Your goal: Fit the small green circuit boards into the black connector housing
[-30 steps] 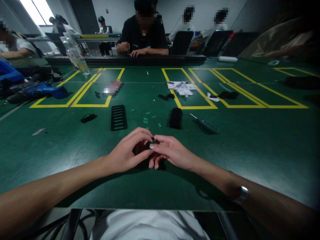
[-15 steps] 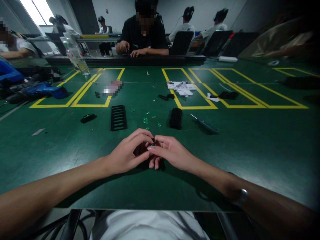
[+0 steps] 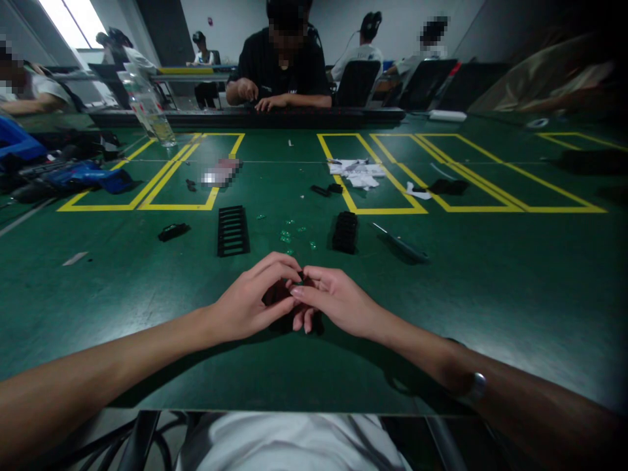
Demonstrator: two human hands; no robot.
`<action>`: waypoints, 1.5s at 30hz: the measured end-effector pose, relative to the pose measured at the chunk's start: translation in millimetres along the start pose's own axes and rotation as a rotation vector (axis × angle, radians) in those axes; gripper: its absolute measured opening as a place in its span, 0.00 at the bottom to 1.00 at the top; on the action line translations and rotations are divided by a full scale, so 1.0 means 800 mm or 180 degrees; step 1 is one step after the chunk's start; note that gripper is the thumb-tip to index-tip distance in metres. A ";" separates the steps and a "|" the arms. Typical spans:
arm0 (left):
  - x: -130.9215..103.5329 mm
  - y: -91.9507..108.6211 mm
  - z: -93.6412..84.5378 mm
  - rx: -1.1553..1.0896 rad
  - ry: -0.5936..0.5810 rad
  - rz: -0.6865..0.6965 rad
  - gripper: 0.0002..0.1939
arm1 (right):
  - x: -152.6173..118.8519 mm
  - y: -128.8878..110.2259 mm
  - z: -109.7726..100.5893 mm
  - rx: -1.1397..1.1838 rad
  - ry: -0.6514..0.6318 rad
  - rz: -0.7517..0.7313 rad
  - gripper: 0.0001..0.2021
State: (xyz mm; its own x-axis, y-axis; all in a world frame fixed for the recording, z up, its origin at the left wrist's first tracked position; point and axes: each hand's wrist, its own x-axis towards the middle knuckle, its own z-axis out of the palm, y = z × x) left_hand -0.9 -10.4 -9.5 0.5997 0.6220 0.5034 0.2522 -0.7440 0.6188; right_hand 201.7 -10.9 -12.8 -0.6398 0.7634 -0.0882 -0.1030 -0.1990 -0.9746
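My left hand [image 3: 258,294] and my right hand [image 3: 341,297] meet low in the middle of the head view, just above the green table. Between their fingertips is a small dark part [image 3: 301,279], mostly hidden, so its kind cannot be made out. Both hands are closed around it. Beyond them lie several small green translucent pieces [image 3: 285,236]. A black slotted rack [image 3: 233,231] lies to their left, and a black ribbed block [image 3: 345,232] to their right. Farther right rests a screwdriver [image 3: 403,246] with a dark handle.
A small black part [image 3: 173,231] lies at left. Crumpled white paper [image 3: 357,173] and black bits [image 3: 326,190] are farther back. Bottles [image 3: 152,111] and blue-black gear [image 3: 73,173] stand at the left. A co-worker [image 3: 282,65] sits across the table [image 3: 147,275].
Almost nothing differs; both hands stay in place with the small dark part, apart from a very slight shift of the fingertips.
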 end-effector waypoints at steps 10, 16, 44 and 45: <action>-0.001 -0.002 0.001 0.0006 -0.0013 0.0036 0.13 | 0.000 0.003 0.001 -0.0047 0.0046 -0.0002 0.08; -0.001 -0.001 0.000 0.0005 -0.0034 0.0022 0.14 | -0.001 0.003 0.002 -0.0126 0.0048 -0.0032 0.08; 0.006 0.002 0.000 -0.0458 -0.0903 -0.0665 0.35 | -0.014 0.004 0.008 -0.0619 -0.0183 -0.0079 0.07; 0.006 0.003 0.000 -0.0394 -0.0915 -0.0656 0.35 | -0.014 0.004 0.008 -0.0673 -0.0183 -0.0099 0.07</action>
State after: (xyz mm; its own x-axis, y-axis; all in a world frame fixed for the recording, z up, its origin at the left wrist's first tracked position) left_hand 2.8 -9.1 -5.9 0.7391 0.6486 0.1818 0.3066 -0.5643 0.7665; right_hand 203.7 -23.8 -13.5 -0.6818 0.7297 -0.0513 0.0347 -0.0378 -0.9987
